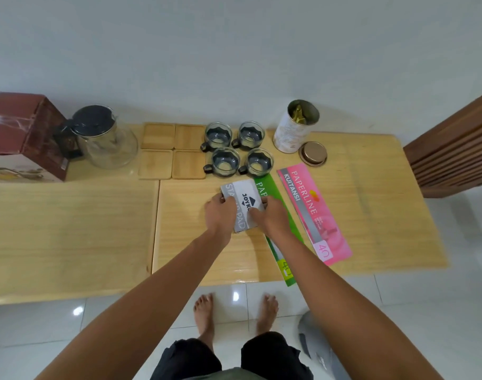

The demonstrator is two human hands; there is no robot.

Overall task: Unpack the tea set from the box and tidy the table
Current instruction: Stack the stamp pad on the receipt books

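Both my hands hold a grey stamp pad box over the middle of the wooden table. My left hand grips its left edge and my right hand grips its right side. Behind it stand several glass cups with dark handles. Several square wooden coasters lie to their left. A glass teapot with a dark lid stands at the back left beside the dark red box.
A green receipt book lies partly under my right hand, and a pink one lies to its right. An open tin can and its lid stand at the back right. A slatted wooden panel borders the right.
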